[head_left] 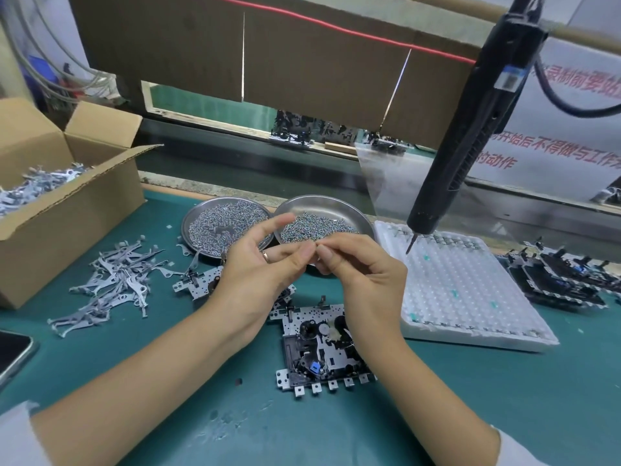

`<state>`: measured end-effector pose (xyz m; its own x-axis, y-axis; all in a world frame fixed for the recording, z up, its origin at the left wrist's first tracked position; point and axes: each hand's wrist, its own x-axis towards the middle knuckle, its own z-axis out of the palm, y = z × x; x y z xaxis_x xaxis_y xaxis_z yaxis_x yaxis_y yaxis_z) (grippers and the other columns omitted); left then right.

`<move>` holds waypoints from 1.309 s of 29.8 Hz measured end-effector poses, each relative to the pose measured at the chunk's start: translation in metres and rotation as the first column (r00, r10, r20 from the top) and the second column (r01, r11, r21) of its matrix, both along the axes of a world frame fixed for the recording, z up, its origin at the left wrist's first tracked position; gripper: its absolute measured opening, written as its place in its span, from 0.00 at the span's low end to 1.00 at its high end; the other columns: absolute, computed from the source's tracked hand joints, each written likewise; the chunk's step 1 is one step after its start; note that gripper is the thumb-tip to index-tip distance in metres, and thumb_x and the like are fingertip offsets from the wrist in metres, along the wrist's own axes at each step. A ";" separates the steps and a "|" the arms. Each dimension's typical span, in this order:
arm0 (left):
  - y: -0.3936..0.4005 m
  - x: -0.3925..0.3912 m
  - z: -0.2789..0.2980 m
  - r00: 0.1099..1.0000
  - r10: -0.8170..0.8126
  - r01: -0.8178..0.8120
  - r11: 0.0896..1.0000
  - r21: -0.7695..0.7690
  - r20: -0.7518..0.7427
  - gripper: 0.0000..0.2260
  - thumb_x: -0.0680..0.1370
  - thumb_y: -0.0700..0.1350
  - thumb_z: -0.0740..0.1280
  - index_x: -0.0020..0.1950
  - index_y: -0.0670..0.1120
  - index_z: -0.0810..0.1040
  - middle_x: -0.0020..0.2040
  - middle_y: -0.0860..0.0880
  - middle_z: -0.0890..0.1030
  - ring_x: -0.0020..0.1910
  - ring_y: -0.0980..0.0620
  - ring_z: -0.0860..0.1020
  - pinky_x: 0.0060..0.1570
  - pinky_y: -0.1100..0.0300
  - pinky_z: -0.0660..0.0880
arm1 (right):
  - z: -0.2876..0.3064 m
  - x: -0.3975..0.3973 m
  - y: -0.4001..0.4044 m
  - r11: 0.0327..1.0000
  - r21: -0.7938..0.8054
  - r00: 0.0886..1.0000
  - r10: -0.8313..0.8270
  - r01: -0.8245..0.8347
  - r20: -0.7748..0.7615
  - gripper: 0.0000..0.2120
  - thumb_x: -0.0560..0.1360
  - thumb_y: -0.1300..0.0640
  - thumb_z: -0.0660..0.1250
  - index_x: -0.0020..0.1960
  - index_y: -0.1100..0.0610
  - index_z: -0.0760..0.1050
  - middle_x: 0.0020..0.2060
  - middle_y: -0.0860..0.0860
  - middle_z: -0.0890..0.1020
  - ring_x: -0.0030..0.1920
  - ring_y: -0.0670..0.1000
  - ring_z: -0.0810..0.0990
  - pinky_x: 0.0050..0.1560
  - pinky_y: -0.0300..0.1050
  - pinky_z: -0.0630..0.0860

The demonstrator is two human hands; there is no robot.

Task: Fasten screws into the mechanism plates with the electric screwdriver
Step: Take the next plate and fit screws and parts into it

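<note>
My left hand (pixel 258 267) and my right hand (pixel 363 284) meet fingertip to fingertip above the green mat, pinching something too small to make out, just in front of a steel dish of screws (pixel 324 218). A second steel dish of screws (pixel 223 227) sits to its left. One mechanism plate (pixel 322 348) lies on the mat below my right wrist. Another mechanism plate (pixel 201 284) lies partly under my left hand. The black electric screwdriver (pixel 470 129) hangs untouched at the right, its bit over a white tray (pixel 470 297).
An open cardboard box (pixel 57 203) of metal levers stands at the left, with loose metal levers (pixel 114 284) scattered beside it. Finished mechanisms (pixel 564 280) are stacked at the far right. A phone (pixel 13 354) lies at the left edge. A conveyor runs behind.
</note>
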<state>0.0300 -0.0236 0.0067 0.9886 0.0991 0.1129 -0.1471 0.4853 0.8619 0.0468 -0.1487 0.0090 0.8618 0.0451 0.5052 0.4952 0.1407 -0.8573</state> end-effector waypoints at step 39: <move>0.051 0.025 0.001 0.840 0.359 -0.513 0.280 0.812 0.407 0.06 0.76 0.46 0.69 0.51 0.50 0.83 0.43 0.57 0.82 0.43 0.63 0.78 0.49 0.73 0.67 | 0.003 0.010 -0.001 0.998 0.023 0.889 0.067 -0.064 -0.452 0.03 0.76 0.60 0.68 0.45 0.58 0.80 0.38 0.50 0.82 0.36 0.46 0.80 0.37 0.38 0.78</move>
